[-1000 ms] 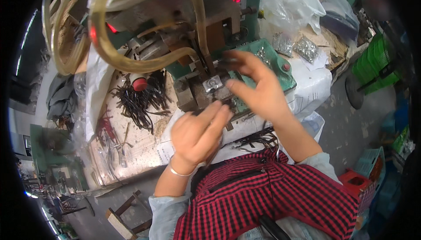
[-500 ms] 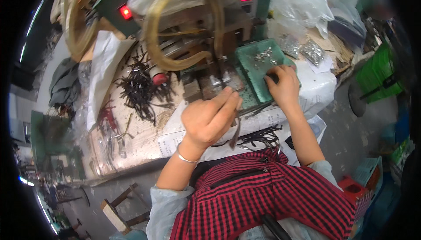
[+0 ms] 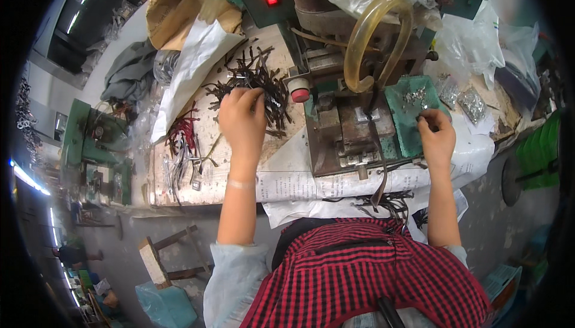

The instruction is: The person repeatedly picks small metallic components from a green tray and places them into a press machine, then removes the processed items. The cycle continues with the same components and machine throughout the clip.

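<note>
My left hand (image 3: 242, 121) is over a pile of dark narrow straps (image 3: 269, 91) on the table's left part. Its fingers are bent down and closed, and their tips are hidden behind the hand. My right hand (image 3: 438, 139) is at the right edge of a green tray (image 3: 395, 115) with small silvery parts in it. Thumb and forefinger are pinched together; anything between them is too small to make out. Between the hands stands a bench press (image 3: 326, 121). A single dark strap (image 3: 378, 160) hangs from its metal die toward the front edge, touched by neither hand.
A red button (image 3: 299, 94) sticks out at the press's left side. Thick yellowish tubing (image 3: 353, 46) loops before it. More dark straps (image 3: 389, 204) lie at the front edge. Red straps (image 3: 182, 133) are at left, bags of metal parts (image 3: 473, 105) at right.
My left hand has left the strap at the press and moved left to the strap pile. The right hand has shifted from inside the tray to its right edge. The view has turned.
</note>
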The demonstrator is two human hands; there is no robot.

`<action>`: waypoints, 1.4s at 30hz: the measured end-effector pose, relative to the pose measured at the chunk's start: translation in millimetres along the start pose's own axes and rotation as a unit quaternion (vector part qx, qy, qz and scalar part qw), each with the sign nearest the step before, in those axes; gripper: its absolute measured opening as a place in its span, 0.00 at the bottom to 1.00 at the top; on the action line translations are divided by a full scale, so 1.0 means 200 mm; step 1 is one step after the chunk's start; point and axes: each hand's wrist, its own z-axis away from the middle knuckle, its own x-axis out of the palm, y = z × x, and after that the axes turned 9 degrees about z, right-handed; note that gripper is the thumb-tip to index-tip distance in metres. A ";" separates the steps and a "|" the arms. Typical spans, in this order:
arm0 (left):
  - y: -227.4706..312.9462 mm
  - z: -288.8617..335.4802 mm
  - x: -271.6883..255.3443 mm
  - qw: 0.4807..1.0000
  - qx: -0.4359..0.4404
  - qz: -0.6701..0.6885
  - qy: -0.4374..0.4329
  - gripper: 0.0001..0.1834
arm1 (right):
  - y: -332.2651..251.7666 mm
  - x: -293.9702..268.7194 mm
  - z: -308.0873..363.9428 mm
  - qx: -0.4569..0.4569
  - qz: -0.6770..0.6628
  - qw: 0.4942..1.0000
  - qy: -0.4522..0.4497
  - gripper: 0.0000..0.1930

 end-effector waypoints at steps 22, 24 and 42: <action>-0.10 0.28 0.25 0.881 -0.290 0.372 -0.028 0.06 | -0.53 0.04 0.05 -0.214 -0.157 0.964 0.007 0.11; -0.01 0.33 0.29 0.860 -0.316 0.401 0.002 0.06 | -0.56 0.08 0.07 -0.137 -0.169 0.976 -0.019 0.18; 0.73 0.13 -0.11 0.929 0.274 0.244 -0.037 0.12 | -0.68 -0.09 0.21 -0.118 -0.346 0.909 -0.200 0.35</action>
